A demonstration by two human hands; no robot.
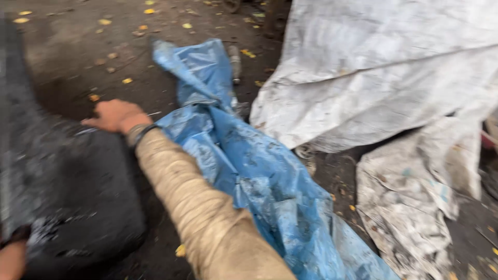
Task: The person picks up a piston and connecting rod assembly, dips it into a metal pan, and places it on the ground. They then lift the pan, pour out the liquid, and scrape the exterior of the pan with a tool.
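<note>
Black rubbery slab [62, 186], big, dark and dusty grey, fills the ground at the lower left, and that's what both hands are on. The right hand [114, 115], at the end of a tan sleeve [202, 207] with a dark band at the wrist, lies across the slab's far edge, fingers curled forward over it; whether they actually clamp the rim I cannot tell, the picture is smeared with motion. The left hand [10, 256] barely peeks in at the bottom corner, pressed to the slab's near edge, and whether its fingers are spread or closed is hidden.

Just beside the right forearm, on its outer side, a crumpled blue plastic sheet [249, 171], streaked with mud, runs diagonally away from the wrist. Beyond that sheet, well off to the right of the hand, sits a large white woven sack [373, 72], grimy and creased, with a smaller dirty white sack [410, 202] lying nearer below it. Dark wet ground [78, 46] with scattered yellow leaves stretches ahead of the knuckles.

My read: that slab looks thick and heavy, with some flex but not floppy, and its gritty surface should give decent purchase. The edges look like the place to take it, one hand on each opposite side, since the flat top offers nothing to hook
</note>
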